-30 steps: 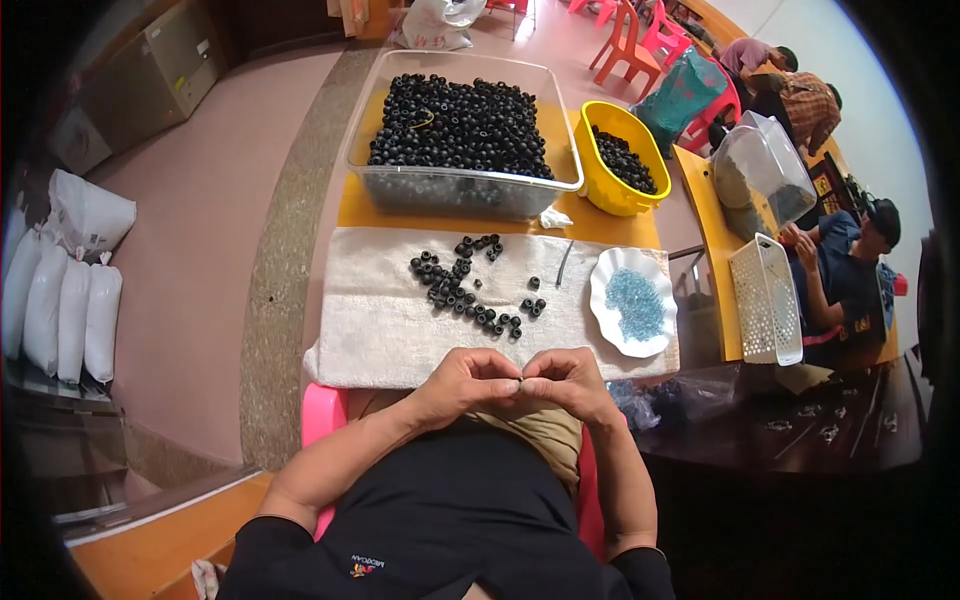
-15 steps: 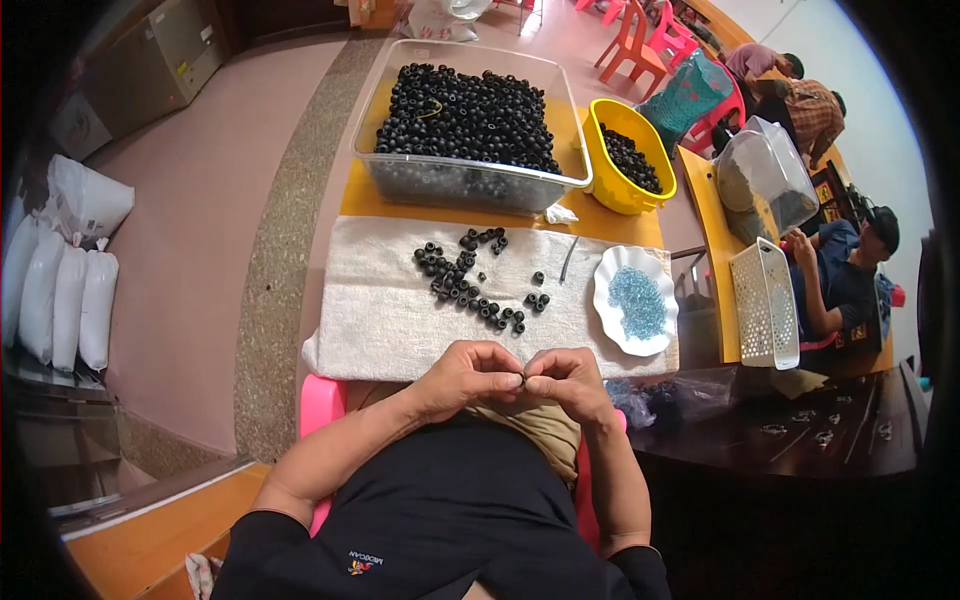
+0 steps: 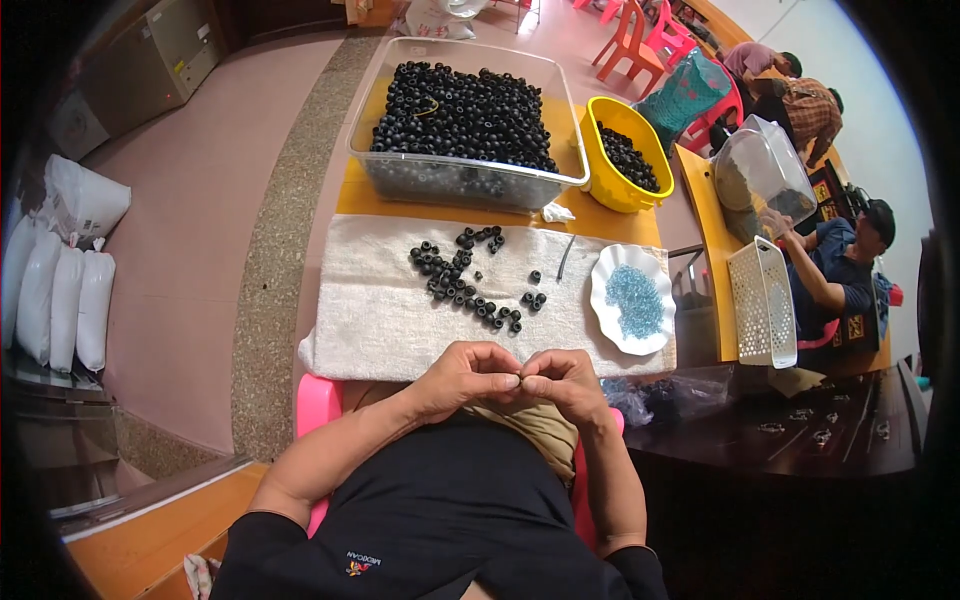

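Note:
At the towel's near edge, in front of my body, my left hand (image 3: 470, 378) and my right hand (image 3: 562, 383) meet with thumbs and fingertips pinched. Between the fingertips is a small black bead-like piece (image 3: 521, 381), mostly hidden by the thumbs. Beyond them, a loose cluster of similar round black pieces with holes (image 3: 455, 285) lies on the white towel (image 3: 370, 310). A few more black pieces (image 3: 534, 300) sit apart to the right. Farther right stands a white scalloped plate (image 3: 648, 345) of tiny clear blue pieces (image 3: 637, 300).
A clear plastic bin (image 3: 470, 190) full of black pieces and a yellow tub (image 3: 610, 190) stand behind the towel. A thin dark stick (image 3: 566, 258) lies near the plate. To the right are a white perforated basket (image 3: 765, 310) and a co-worker in a cap (image 3: 835, 260).
My hands stay pinched together in nearly the same place. The co-worker's hand has moved toward the clear container on the right. The whole view has shifted slightly.

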Tool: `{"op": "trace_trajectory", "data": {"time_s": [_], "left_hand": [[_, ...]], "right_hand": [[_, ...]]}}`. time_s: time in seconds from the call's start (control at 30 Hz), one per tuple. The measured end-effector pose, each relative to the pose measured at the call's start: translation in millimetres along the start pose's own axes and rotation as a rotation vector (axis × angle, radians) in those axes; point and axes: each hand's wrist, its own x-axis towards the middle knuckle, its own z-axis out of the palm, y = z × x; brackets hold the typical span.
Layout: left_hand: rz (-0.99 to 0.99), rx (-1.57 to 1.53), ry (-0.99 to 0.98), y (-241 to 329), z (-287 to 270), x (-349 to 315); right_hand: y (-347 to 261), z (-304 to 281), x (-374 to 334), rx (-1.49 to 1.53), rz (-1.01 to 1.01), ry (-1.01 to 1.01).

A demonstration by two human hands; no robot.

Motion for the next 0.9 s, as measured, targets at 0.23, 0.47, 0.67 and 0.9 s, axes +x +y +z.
{"op": "trace_trajectory", "data": {"time_s": [0.23,0.47,0.67,0.9], "left_hand": [[0.025,0.023,0.012,-1,-1,1],[0.074,0.038,0.013,-3,-1,2],[0.009,0.018,-0.087,2,1,-1],[-0.085,0.042,-0.138,2,0,-1]], "right_hand": [[7,4,-1,0.128,-0.056,0.103],[7,6,1,-0.087,-0.239,0.175],[-8,6,-5,0.065,-0.059,-0.016],[-2,-1,-5,0.013,-0.129,-0.124]]}}
